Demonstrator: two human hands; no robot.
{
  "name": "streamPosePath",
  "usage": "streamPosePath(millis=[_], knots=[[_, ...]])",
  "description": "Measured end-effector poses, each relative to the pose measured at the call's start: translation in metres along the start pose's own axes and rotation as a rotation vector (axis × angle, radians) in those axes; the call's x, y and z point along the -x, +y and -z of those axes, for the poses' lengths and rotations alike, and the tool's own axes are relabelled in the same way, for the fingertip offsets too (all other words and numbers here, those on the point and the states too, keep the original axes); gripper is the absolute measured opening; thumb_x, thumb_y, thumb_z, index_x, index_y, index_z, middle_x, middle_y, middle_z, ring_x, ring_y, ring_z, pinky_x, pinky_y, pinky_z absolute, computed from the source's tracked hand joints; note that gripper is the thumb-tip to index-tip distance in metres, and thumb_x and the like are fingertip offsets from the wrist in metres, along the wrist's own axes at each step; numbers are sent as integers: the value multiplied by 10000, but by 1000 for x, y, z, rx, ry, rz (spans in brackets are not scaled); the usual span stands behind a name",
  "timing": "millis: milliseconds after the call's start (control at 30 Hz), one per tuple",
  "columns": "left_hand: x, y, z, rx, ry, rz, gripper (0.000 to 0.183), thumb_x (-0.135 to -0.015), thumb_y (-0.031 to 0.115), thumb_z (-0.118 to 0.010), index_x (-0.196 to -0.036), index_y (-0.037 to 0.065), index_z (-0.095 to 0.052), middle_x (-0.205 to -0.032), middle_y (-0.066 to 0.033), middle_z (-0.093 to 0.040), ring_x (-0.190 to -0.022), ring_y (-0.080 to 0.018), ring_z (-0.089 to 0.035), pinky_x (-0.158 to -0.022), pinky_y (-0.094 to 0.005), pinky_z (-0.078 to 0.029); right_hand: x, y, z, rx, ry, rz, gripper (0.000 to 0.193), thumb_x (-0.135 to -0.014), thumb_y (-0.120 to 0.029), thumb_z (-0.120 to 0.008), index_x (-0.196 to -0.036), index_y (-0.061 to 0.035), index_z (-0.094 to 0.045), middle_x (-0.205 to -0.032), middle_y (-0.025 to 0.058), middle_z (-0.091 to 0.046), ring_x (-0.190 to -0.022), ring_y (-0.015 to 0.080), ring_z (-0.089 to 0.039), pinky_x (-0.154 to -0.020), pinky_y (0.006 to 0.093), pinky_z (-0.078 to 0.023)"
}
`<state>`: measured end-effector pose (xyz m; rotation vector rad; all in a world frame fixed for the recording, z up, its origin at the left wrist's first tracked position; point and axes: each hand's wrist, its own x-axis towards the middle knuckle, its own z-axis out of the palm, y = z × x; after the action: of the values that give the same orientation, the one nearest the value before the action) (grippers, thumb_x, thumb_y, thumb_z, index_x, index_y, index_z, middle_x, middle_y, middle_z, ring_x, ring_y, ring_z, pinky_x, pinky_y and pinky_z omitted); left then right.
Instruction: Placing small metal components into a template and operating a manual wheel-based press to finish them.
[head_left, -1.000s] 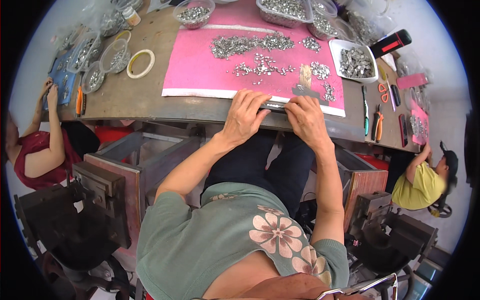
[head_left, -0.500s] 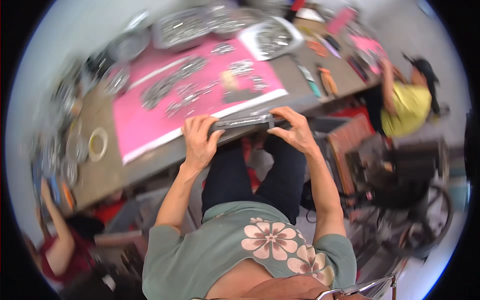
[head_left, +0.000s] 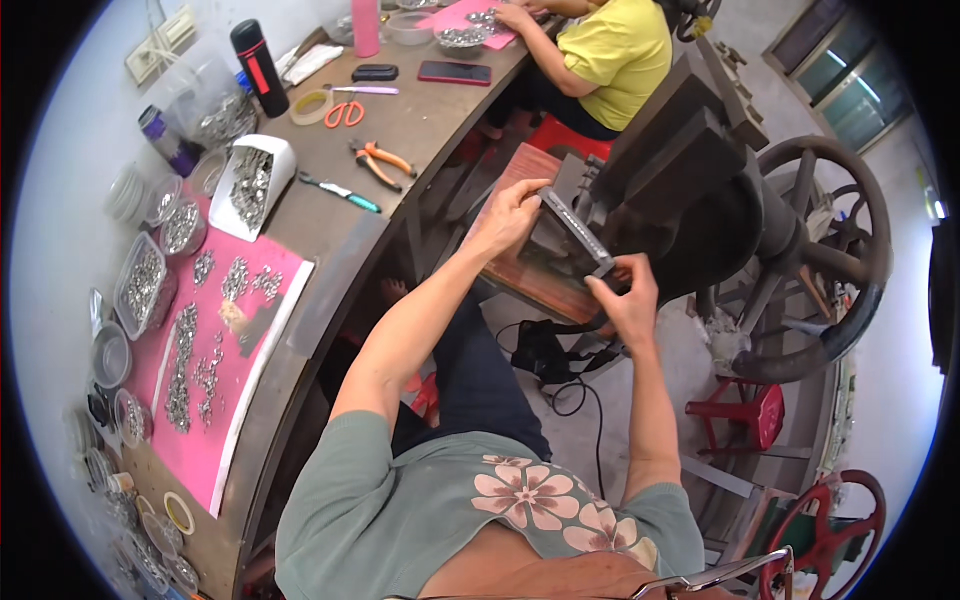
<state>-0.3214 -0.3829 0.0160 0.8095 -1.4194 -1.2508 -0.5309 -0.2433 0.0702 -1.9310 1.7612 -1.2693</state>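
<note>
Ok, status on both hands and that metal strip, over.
Left hand grips the far end of the long metal strip; right hand holds the near end. Strip sits at the black press machine. Nothing between hands and machine.

The long bar [head_left: 578, 232] is shiny grey metal. The press [head_left: 700, 170] is dark, dull metal with a worn wood board [head_left: 520, 270]. The pink mat [head_left: 215, 390] looks soft and matt, covered in shiny metal bits [head_left: 180, 370].

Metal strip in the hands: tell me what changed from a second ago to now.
Both hands lifted the long metal strip off the pink mat and swung it to the person's right, to the dark press. The left hand holds its far end, the right hand its near end. The metal pieces on the mat stayed put.
</note>
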Motion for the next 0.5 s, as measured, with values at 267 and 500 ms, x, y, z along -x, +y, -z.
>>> streamPosePath(millis=[267,500], knots=[[-55,-33,-47,-201,-46,-141,340,-1010,77,-503,-1312,15,-645,-1122,-154,-721,-1049,-206,-669,-939,-326,-500,-13,-3,-55,89,59,216,509,-679,-286,-935,-749,-65,-481,-695,58,-530,-648,280,-481,-670,392,-410],[-16,-11,-28,-72,-214,58,580,-1047,301,-525,-1498,-52,-433,-1518,-231,-497,-1459,-285,-421,-1189,-335,-314,17,-59,64,269,418,423,215,-821,-110,-803,-989,-41,-689,-1071,152,-695,-959,297,-659,-869,384,-519]])
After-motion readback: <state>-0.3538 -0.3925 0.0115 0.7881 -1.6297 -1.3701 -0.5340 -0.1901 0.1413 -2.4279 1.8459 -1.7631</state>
